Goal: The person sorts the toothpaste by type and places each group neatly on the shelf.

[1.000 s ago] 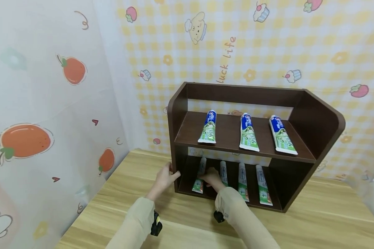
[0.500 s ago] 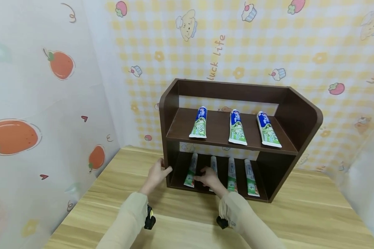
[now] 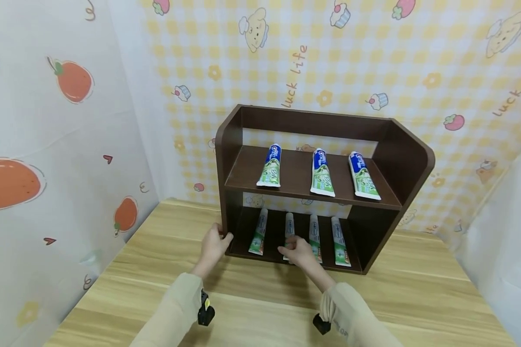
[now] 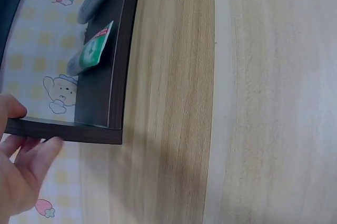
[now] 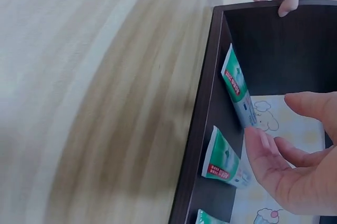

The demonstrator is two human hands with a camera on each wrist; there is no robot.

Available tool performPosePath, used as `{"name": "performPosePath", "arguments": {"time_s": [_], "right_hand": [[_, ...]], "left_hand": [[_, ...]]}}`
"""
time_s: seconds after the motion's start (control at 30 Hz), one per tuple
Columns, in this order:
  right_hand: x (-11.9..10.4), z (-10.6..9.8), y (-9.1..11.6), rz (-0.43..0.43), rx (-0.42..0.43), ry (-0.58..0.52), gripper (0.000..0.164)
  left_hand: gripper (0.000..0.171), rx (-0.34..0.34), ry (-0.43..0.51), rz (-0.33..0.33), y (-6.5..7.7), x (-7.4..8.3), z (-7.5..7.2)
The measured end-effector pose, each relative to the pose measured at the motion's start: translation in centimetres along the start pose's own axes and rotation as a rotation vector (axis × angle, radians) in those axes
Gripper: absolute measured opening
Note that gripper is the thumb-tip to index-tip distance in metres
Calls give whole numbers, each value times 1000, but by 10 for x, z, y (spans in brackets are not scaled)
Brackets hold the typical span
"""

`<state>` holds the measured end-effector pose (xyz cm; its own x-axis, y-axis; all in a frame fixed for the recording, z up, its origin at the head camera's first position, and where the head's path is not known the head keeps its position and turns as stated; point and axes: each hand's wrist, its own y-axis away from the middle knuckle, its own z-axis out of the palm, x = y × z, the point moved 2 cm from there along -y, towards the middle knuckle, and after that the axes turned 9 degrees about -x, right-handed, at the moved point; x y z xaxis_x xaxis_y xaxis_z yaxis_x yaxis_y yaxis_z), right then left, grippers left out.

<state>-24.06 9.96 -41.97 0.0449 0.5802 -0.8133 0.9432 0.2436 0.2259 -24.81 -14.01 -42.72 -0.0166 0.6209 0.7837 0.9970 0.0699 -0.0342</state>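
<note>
My left hand (image 3: 212, 246) grips the front edge of the left side panel of a dark brown two-tier shelf (image 3: 317, 115). In the left wrist view, that panel (image 4: 68, 131) sits between the thumb and the fingers. My right hand (image 3: 301, 251), relaxed and holding nothing, hovers before the lower tier. It partly hides a green-and-silver toothpaste tube (image 3: 289, 226), second from the left. Left of it lies the leftmost toothpaste tube (image 3: 258, 233), apart from the fingers. In the right wrist view, a gap shows between thumb and fingers of the right hand (image 5: 295, 166).
Two more green-and-silver tubes, one in the middle right (image 3: 314, 236) and one at the right (image 3: 340, 241), lie below. The upper tier bears three blue-and-green toothpaste tubes (image 3: 321, 173). The shelf stands on a wood-grain table (image 3: 252, 294) before a patterned wall covering (image 3: 191, 130).
My right hand has drawn back from the leftmost lower tube and shifted right, in front of the second one. The left hand keeps its grip on the panel. The head view has shifted.
</note>
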Motion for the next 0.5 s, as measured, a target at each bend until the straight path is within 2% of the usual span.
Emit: {"name": "performPosePath", "arguments": {"time_s": [0.23,0.43,0.5], "right_hand": [[10,-4,18,-14,42,-33,40],[21,-7,34,-30,123,-29,34],[24,-7,38,-35,135,-64,33]], "left_hand": [[31,-49,-32,-34,13,-4,-4],[22,-91,-81,-49,32,-9,-5],[16,-96,-91,-24,38,-8,-4]]}}
